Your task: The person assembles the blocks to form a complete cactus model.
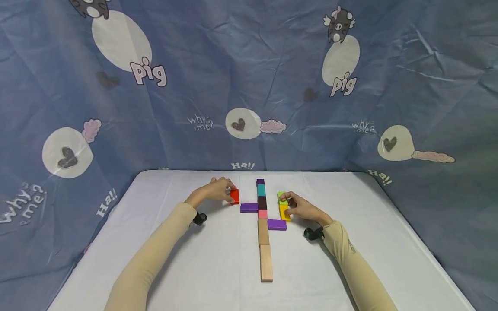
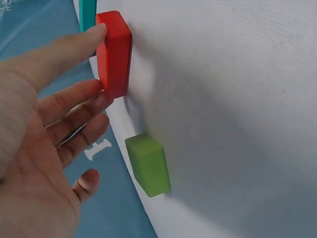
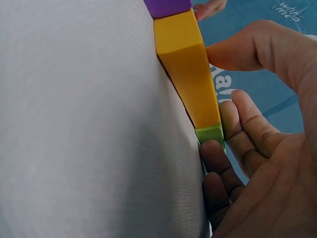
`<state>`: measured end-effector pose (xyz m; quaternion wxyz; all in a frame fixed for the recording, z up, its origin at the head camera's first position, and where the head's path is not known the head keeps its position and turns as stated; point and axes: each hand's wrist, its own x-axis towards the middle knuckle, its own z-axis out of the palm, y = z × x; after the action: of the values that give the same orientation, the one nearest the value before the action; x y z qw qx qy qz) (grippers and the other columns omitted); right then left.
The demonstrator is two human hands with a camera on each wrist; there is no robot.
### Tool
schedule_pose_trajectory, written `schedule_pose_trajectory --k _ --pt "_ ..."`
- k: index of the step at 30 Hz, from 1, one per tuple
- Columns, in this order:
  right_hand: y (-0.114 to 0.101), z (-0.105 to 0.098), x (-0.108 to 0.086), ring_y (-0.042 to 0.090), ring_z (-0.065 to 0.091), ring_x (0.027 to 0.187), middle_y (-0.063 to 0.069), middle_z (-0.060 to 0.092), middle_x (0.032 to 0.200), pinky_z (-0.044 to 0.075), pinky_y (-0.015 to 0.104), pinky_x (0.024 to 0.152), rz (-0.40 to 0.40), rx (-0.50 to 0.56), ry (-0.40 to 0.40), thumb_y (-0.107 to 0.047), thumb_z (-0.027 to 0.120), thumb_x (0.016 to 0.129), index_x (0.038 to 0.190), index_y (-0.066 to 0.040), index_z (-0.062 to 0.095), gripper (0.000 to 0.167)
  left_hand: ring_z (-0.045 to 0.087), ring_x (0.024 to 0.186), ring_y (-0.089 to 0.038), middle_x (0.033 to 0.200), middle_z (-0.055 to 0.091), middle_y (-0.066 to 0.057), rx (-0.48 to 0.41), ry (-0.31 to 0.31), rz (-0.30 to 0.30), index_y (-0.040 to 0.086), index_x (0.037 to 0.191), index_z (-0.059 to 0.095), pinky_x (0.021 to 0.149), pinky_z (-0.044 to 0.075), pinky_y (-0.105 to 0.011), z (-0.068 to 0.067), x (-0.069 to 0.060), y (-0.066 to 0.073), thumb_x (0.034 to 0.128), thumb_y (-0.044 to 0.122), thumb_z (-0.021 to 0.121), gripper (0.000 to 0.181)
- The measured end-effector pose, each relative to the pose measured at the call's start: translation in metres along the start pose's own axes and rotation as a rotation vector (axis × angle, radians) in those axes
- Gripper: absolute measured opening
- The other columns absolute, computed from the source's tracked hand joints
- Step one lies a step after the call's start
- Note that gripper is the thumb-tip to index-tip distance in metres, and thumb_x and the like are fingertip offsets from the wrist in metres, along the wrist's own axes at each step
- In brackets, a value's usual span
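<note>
My left hand (image 1: 213,190) grips a red block (image 1: 235,196), thumb on one end and fingertips at the other, as the left wrist view shows. A green block (image 2: 148,166) stands near that hand's little finger; in the head view the hand hides it. My right hand (image 1: 305,209) holds a yellow block (image 1: 284,213) and a light green block (image 1: 281,195) set end to end. Its thumb touches the yellow one; its fingers curl at the green one. A purple block (image 1: 277,224) meets the yellow block's near end.
A central column runs away from me: two wooden blocks (image 1: 266,263), then pink (image 1: 262,214), dark (image 1: 262,203), teal (image 1: 261,190) and dark purple (image 1: 260,182) blocks. Another purple block (image 1: 249,207) branches left. White cloth (image 1: 194,268) covers the table; a patterned blue curtain (image 1: 249,86) hangs behind.
</note>
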<state>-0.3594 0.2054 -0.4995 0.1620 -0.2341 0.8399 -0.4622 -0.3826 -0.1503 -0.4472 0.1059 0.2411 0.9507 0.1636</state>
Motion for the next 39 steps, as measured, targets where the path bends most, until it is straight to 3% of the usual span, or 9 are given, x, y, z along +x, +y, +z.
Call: schedule_pose_trajectory --k 4,12,21,32,39 --pt "0.002 -0.001 0.0 0.025 0.043 0.103 0.015 0.05 0.127 0.036 0.034 0.091 -0.003 0.007 0.002 -0.008 0.07 0.083 0.126 -0.006 0.048 0.049 0.049 0.116 -0.028 0.129 0.06 -0.008 -0.05 0.013 0.021 0.008 0.126 0.063 0.1 0.023 -0.051 -0.001 0.0 -0.002 0.0801 0.032 0.078 0.054" --pt "0.002 0.002 0.001 0.028 0.044 0.106 0.017 0.049 0.13 0.035 0.035 0.091 -0.002 0.006 0.005 -0.003 0.068 0.085 0.13 -0.003 0.046 0.05 0.047 0.122 -0.028 0.131 0.058 -0.008 -0.021 0.032 0.022 0.011 0.125 0.064 0.099 0.025 -0.052 0.001 0.005 0.0 0.0808 0.033 0.077 0.051" --pt "-0.031 0.0 -0.014 0.029 0.042 0.104 0.024 0.047 0.128 0.035 0.035 0.09 -0.006 0.023 -0.023 -0.003 0.066 0.085 0.129 0.005 0.043 0.05 0.049 0.119 -0.026 0.128 0.06 -0.005 -0.024 0.019 0.047 0.012 0.126 0.064 0.1 0.026 -0.053 0.005 0.007 0.005 0.0813 0.034 0.077 0.051" --pt "-0.033 -0.001 -0.015 0.03 0.042 0.106 0.022 0.047 0.128 0.034 0.035 0.091 -0.008 0.039 -0.029 0.0 0.066 0.085 0.129 0.005 0.043 0.05 0.053 0.115 -0.025 0.126 0.061 -0.006 -0.074 -0.005 0.093 0.012 0.126 0.064 0.103 0.024 -0.059 0.005 0.005 0.007 0.0817 0.03 0.077 0.05" --pt "-0.033 0.0 -0.016 0.028 0.042 0.104 0.022 0.047 0.128 0.034 0.035 0.091 -0.006 0.043 -0.026 0.001 0.066 0.085 0.129 0.005 0.043 0.05 0.052 0.118 -0.027 0.126 0.061 -0.006 -0.079 -0.015 0.09 0.012 0.126 0.065 0.102 0.024 -0.058 0.005 0.005 0.009 0.0808 0.031 0.078 0.051"
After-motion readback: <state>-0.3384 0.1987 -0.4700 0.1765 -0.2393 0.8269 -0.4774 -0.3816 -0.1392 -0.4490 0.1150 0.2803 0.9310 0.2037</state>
